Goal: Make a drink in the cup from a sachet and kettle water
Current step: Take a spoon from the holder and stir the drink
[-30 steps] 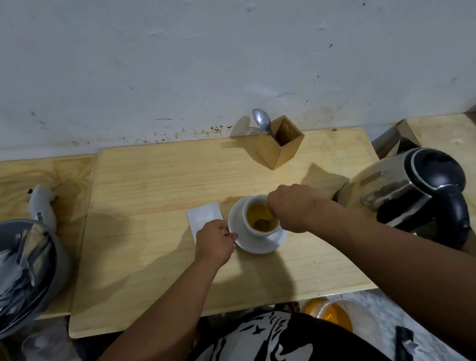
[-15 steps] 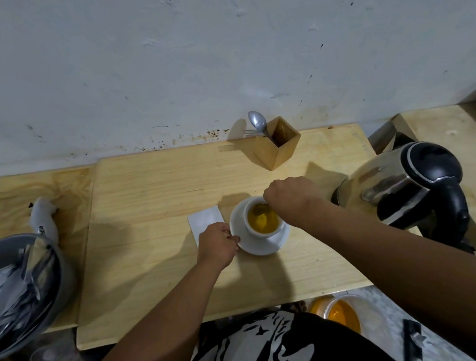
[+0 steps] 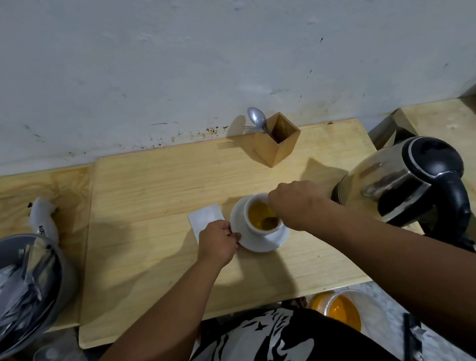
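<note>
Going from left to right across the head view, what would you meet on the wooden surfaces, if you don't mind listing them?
Grey bowl of sachets → white sachet → left hand → saucer with cup → right hand → kettle.

One cup [image 3: 262, 218] on one saucer [image 3: 260, 242] is counted, with one white sachet [image 3: 205, 217] beside it. One kettle [image 3: 407, 179] and one wooden holder [image 3: 278, 141] are seen, the latter containing one spoon [image 3: 256, 116] and what appears to be one fork [image 3: 249, 128]. Two hands are visible: left hand [image 3: 217, 243], right hand [image 3: 298, 204].
</note>
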